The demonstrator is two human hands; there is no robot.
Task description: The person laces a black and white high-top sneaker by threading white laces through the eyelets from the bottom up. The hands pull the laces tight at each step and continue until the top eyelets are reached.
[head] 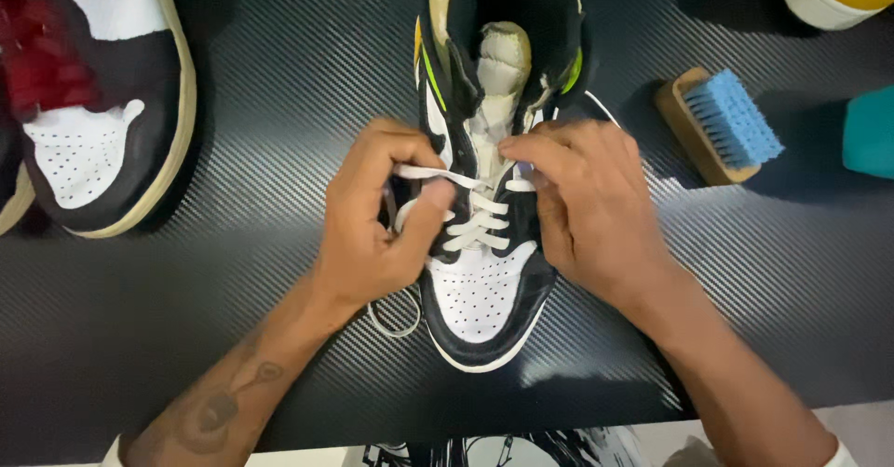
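White lace (438,175) pinched between fingers (430,197).

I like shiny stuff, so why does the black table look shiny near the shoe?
Head view: light glares in pale streaks off the woven black table beside the shoe; the hands look sharp, the red shoe corner blurry.

The one camera sits on my head and looks almost straight down at the black carbon-weave mat (233,271) in front of me, close in. My forearms enter from the bottom edge, and the mat's near edge runs along the bottom of the view.
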